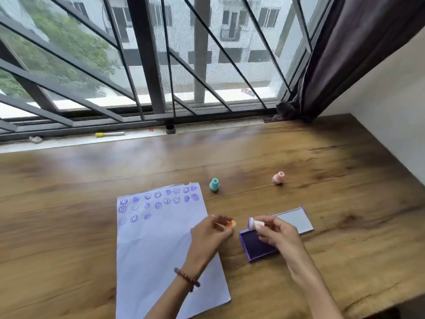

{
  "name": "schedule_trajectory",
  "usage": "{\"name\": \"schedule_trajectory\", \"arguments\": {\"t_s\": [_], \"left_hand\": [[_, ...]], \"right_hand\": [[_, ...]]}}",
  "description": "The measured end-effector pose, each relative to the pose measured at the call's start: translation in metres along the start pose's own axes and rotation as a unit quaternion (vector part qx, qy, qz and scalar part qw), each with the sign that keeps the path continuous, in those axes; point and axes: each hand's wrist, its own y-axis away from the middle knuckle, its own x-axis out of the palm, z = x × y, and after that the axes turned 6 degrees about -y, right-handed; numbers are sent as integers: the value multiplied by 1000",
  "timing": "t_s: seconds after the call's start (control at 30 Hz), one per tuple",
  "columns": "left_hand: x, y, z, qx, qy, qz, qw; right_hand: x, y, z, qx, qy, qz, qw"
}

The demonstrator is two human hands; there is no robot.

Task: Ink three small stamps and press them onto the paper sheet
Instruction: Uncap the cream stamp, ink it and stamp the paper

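A white paper sheet (pixel 158 247) lies on the wooden table, its top rows filled with purple smiley and blob prints. My right hand (pixel 276 233) holds a small white stamp (pixel 254 223) with a purple face, tilted just above the open purple ink pad (pixel 257 246). My left hand (pixel 210 233) hovers over the sheet's right edge and pinches a small orange and yellow piece (pixel 231 224), blurred. A teal stamp (pixel 214 184) stands upright beyond the sheet. A pink stamp (pixel 278 177) stands tilted farther right.
The ink pad's lid (pixel 295 218) lies open behind the pad. A wooden table (pixel 345 203) runs to a white wall on the right and a barred window at the back. A yellow-capped marker (pixel 110 134) and a small dark cup (pixel 170 128) rest on the sill.
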Motion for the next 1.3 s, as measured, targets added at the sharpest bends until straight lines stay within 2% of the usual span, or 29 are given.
{"name": "schedule_trajectory", "arguments": {"t_s": [0.07, 0.1, 0.23, 0.5, 0.6, 0.7, 0.8, 0.87, 0.97, 1.1, 1.2, 1.3], "left_hand": [[-2, 3, -8, -87, 204, 24, 975], [-1, 3, -9, -105, 248, 33, 963], [1, 5, -16, -122, 307, 53, 943], [-5, -4, -21, -108, 342, 77, 930], [-6, -8, -20, -104, 344, 68, 931], [-2, -13, -20, -104, 344, 56, 931], [6, -19, -21, -105, 351, 40, 930], [14, -26, -22, -109, 363, 29, 925], [24, -38, -24, -105, 378, 16, 920], [37, -55, -25, -64, 307, 15, 949], [46, -73, -29, -27, 213, 30, 976], [56, -85, -36, -2, 150, 36, 988]], "right_hand": [[2, -1, 3, -29, 41, 30, 998], [3, -1, 5, -42, 51, 44, 997], [8, -2, 12, -89, 79, 76, 990], [11, -4, 24, -165, 114, 50, 978], [15, -9, 31, -175, 120, 76, 974], [14, -20, 34, -142, 91, 102, 980], [10, -30, 31, -99, 35, 123, 987], [9, -37, 24, -61, -41, 130, 989], [7, -49, 11, -37, -94, 103, 989], [0, -68, 3, -58, -66, 23, 996], [-4, -90, 8, -96, 34, -57, 993], [-5, -113, 13, -147, 135, -99, 975]]}}
